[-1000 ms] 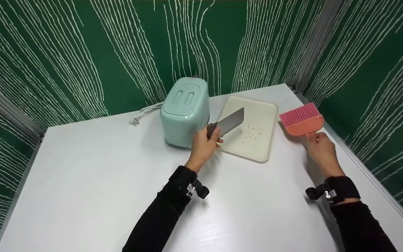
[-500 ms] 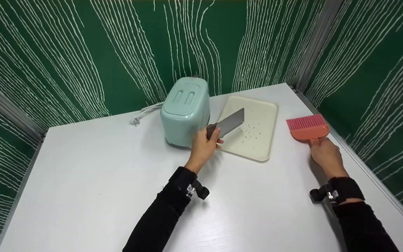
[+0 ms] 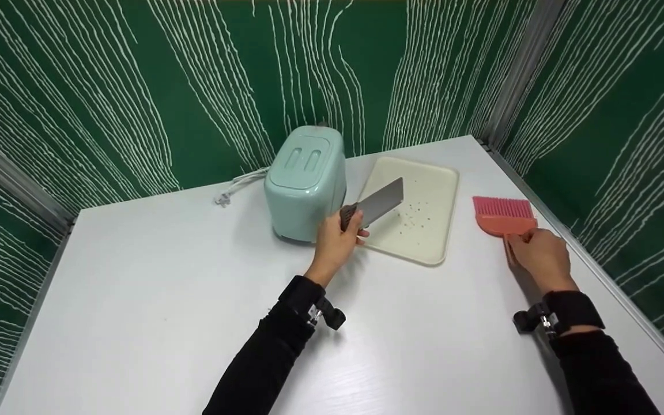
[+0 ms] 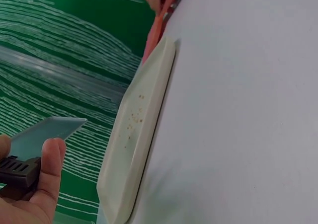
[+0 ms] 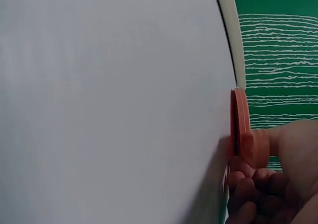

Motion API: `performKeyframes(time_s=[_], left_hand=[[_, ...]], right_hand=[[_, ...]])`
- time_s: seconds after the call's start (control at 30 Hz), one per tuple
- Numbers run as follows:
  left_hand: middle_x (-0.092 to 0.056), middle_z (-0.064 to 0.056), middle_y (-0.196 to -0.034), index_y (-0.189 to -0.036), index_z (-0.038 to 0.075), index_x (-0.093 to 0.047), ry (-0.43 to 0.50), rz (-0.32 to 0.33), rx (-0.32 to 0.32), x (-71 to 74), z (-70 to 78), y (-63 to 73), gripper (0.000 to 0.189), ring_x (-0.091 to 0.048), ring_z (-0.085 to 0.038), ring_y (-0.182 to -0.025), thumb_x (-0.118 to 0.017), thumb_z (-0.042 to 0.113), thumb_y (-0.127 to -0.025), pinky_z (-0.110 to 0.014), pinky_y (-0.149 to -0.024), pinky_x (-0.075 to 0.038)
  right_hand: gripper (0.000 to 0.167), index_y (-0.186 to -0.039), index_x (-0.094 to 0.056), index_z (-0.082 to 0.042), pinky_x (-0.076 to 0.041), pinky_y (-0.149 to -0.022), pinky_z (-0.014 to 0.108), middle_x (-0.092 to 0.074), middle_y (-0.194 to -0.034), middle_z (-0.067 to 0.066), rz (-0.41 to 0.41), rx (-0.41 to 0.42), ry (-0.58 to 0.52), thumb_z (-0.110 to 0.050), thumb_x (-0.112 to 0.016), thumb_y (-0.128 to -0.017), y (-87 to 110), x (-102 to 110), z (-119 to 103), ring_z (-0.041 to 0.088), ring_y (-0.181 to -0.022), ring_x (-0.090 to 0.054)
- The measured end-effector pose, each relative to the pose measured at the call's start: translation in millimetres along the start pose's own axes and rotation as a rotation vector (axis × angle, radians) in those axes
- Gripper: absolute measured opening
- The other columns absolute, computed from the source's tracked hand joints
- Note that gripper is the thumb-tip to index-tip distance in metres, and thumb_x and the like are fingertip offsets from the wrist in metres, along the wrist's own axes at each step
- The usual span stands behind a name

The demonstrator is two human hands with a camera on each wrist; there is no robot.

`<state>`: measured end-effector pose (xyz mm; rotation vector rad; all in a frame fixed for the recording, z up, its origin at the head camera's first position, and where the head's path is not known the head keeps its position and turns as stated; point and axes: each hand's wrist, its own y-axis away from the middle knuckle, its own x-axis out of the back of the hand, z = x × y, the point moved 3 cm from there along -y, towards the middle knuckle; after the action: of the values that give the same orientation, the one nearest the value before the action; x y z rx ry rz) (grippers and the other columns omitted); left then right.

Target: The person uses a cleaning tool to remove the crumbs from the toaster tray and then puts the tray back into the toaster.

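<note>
In the head view my left hand [image 3: 336, 235] grips the dark handle of a broad-bladed knife [image 3: 381, 202]. Its flat grey blade points right, over the cream tray [image 3: 441, 248]. The left wrist view shows my thumb and fingers around the ribbed handle [image 4: 20, 170]. At the right, my right hand [image 3: 541, 256] holds an orange hand brush [image 3: 502, 223] with pink bristles facing away. Part of its handle shows left of my fingers. In the right wrist view the thumb presses the orange part [image 5: 241, 119], with curled fingers below it.
Small brown crumbs [image 3: 411, 218] lie scattered on the tray. A mint-green toaster [image 3: 303, 173] stands left of it, with its white cord and plug [image 3: 223, 199] on the white table [image 3: 182, 300]. Green walls [image 3: 211, 75] with white streaks enclose the back and sides.
My right hand has moved right and toward me with the brush, which has turned so its bristles face straight away. My left hand and the knife have stayed in place.
</note>
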<state>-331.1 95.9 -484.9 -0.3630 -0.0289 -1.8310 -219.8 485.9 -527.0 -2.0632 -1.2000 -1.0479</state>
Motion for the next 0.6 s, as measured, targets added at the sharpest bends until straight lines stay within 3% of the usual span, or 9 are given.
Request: performKeyframes(time_s=[0.2, 0.37, 0.6], left_hand=[[-0.081, -0.019, -0.088, -0.114, 0.000, -0.072, 0.028, -0.004, 0.036, 0.4, -2.9, -0.3, 0.028, -0.079, -0.026, -0.071, -0.061, 0.026, -0.111, -0.039, -0.073, -0.066], [-0.081, -0.018, -0.089, -0.115, 0.000, -0.071, 0.036, -0.006, 0.052, 1.7, -3.0, 1.0, 0.029, -0.080, -0.029, -0.073, -0.061, 0.027, -0.112, -0.049, -0.078, -0.066], [-0.081, -0.018, -0.090, -0.119, 0.000, -0.070, 0.078, -0.016, 0.063, 2.0, -3.2, 3.5, 0.030, -0.078, -0.024, -0.071, -0.060, 0.027, -0.112, -0.059, -0.084, -0.063]], right_hand=[[0.042, -0.082, -0.060, -0.001, -0.039, -0.056, 0.034, -0.067, -0.073, 0.017, -0.053, -0.002, -0.018, -0.035, -0.057, -0.107, -1.3, -1.7, 2.4, 0.030, -0.070, -0.059], [0.040, -0.082, -0.057, -0.003, -0.039, -0.055, 0.034, -0.061, -0.070, 0.011, -0.085, -0.014, -0.050, -0.034, -0.056, -0.107, -0.7, -4.0, 3.3, 0.027, -0.069, -0.056], [0.037, -0.098, -0.059, 0.003, -0.043, -0.057, 0.033, -0.069, -0.080, 0.018, -0.083, -0.015, -0.064, -0.033, -0.058, -0.106, 2.2, -4.2, -2.7, 0.029, -0.074, -0.062]])
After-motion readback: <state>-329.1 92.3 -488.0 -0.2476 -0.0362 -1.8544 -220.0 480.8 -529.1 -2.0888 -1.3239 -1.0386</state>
